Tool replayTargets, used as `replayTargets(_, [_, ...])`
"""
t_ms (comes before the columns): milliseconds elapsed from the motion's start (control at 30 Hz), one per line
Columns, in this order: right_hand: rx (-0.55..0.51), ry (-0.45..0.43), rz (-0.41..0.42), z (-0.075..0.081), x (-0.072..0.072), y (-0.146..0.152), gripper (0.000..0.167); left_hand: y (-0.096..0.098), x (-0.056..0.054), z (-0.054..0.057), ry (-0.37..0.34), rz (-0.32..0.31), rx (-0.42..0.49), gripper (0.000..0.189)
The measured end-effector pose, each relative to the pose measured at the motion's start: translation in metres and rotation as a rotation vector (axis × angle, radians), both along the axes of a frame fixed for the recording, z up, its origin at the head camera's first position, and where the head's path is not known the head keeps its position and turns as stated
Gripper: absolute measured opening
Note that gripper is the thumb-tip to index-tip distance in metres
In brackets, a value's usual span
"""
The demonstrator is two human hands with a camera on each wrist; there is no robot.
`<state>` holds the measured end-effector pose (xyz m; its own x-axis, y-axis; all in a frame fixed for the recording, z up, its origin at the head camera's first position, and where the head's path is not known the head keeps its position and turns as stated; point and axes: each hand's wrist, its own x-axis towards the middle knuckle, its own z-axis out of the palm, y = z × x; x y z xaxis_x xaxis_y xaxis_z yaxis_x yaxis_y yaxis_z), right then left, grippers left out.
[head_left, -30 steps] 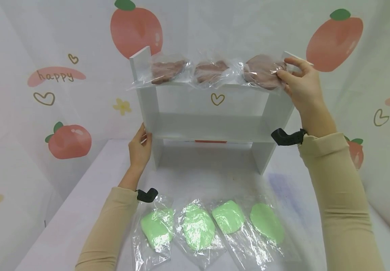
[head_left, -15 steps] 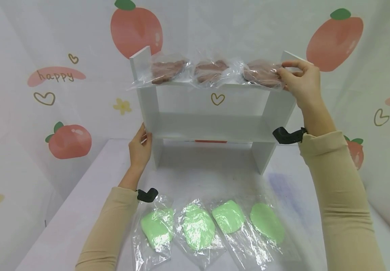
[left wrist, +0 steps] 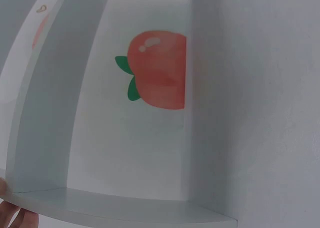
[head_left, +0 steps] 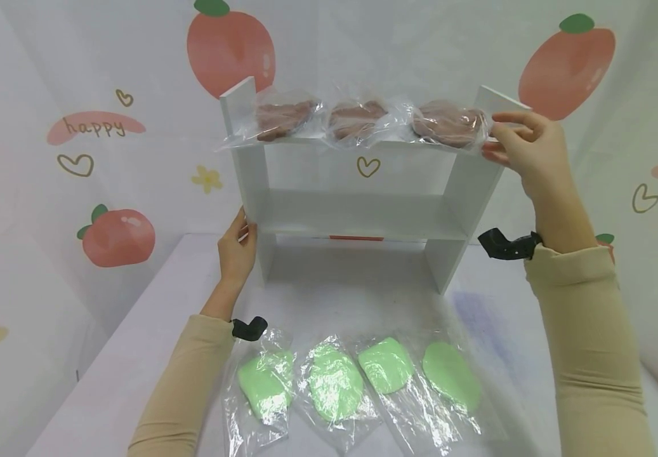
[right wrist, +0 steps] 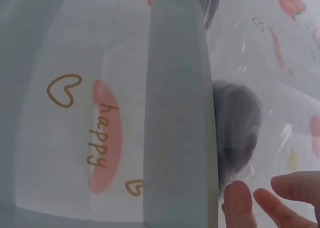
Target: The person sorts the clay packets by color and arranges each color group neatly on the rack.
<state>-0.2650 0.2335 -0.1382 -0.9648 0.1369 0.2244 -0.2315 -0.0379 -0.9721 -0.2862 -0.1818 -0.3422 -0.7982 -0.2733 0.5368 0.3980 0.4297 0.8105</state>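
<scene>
A white shelf rack [head_left: 357, 212] stands on the table. My left hand [head_left: 237, 254] pinches its left side panel, fingertips [left wrist: 24, 219] at the panel's edge in the left wrist view. Along the top board lie three clear plastic bags, each with a flat brown piece: a left one [head_left: 285, 120], a middle one [head_left: 357, 120] and a right one [head_left: 448, 122]. My right hand [head_left: 537, 152] is just right of the right bag, thumb and fingers apart and holding nothing. In the right wrist view its fingertips [right wrist: 239, 198] are close to that brown piece [right wrist: 239, 128].
In front of the rack, several bagged flat green pieces lie in a row, among them a rounded one [head_left: 335, 384] and a squarish one [head_left: 386, 366]. A fruit-print cloth [head_left: 374, 51] hangs behind. The rack's right side panel [head_left: 494, 101] rises beside my right hand.
My right hand has let go of the right bag and moved right. The brown piece in it has tipped from raised to lying flat on the top board. My left hand has stayed put.
</scene>
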Motion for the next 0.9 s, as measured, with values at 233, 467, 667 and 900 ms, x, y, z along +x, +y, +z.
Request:
replayTargets(233, [0.073, 0.096, 0.041, -0.020, 0.025, 0.003, 0.034, 0.001, 0.001, 0.001, 0.008, -0.002, 0.010, 0.045])
replayTargets(467, [0.143, 0.181, 0.103, -0.043, 0.043, -0.003, 0.032, 0.000, 0.000, 0.001, 0.008, 0.004, 0.004, 0.045])
replayTargets(667, [0.357, 0.171, 0.189, -0.071, 0.049, -0.005, 0.031, 0.000, 0.001, 0.001, 0.001, 0.004, 0.002, 0.045])
replayTargets(900, [0.646, 0.071, 0.281, -0.102, 0.055, 0.000, 0.042, 0.001, 0.000, 0.001, -0.002, 0.003, 0.004, 0.045])
